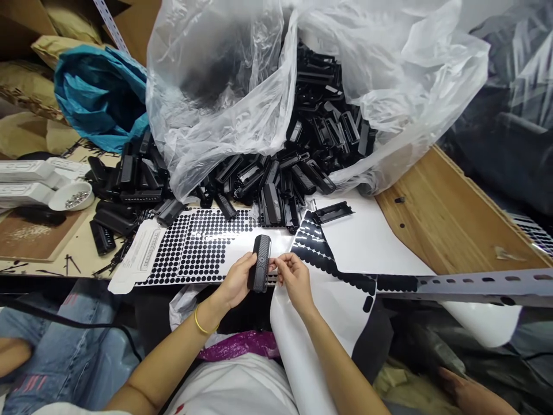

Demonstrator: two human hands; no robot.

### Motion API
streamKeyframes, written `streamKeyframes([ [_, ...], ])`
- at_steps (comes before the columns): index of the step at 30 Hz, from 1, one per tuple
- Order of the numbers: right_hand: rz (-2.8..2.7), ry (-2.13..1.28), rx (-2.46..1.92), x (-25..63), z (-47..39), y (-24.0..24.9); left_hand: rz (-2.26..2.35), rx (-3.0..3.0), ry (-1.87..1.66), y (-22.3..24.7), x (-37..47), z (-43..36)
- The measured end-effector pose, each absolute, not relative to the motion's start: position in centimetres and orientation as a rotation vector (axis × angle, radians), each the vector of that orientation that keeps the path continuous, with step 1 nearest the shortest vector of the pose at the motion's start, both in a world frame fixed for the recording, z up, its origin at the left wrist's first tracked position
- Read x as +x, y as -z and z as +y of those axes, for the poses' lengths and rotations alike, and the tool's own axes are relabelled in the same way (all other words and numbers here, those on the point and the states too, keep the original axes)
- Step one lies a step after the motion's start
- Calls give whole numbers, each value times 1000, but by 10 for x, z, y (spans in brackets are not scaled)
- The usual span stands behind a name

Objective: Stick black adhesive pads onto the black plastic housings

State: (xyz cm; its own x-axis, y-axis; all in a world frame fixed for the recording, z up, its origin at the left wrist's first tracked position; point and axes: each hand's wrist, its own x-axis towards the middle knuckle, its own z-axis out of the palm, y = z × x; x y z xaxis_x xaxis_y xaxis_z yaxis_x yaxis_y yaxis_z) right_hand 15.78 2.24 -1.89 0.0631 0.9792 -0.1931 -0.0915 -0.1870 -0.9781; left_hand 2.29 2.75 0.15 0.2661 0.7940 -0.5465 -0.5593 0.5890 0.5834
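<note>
My left hand (237, 280) grips a black plastic casing (261, 262), long with rounded ends and a textured face, held upright over the table's front edge. At the casing's right side, my right hand (294, 279) has its thumb and fingers pinched together; whatever is between them is too small to make out. Just behind the hands lies a sheet of round black stickers (205, 245), partly bare on its right side. To the right, a second sheet of black stickers (313, 239) rests on white backing paper (371, 242) that hangs over the edge.
A large clear plastic bag (233, 109) spills black casings (322, 132) across the back. Leftward are more casings (127, 173), a white bowl of small metal parts (82, 199), white boxes (26, 173) and a blue bag (101, 98). Other people sit close on both sides.
</note>
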Motion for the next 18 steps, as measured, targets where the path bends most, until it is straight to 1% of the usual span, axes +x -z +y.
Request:
streamKeyframes([
  [5,-1522,-936,-1343,174,20,13,880,277,-901,-1,22,26],
  [9,-1625,-866,-1379,181,17,12,860,251,-891,2,26,23],
  [12,-1448,-982,-1442,177,13,11,864,267,-932,6,32,22],
  [16,-1066,-1313,-1391,164,9,6,829,379,-996,8,37,19],
  [18,-950,-1418,-1346,159,8,4,824,437,-1006,7,38,17],
])
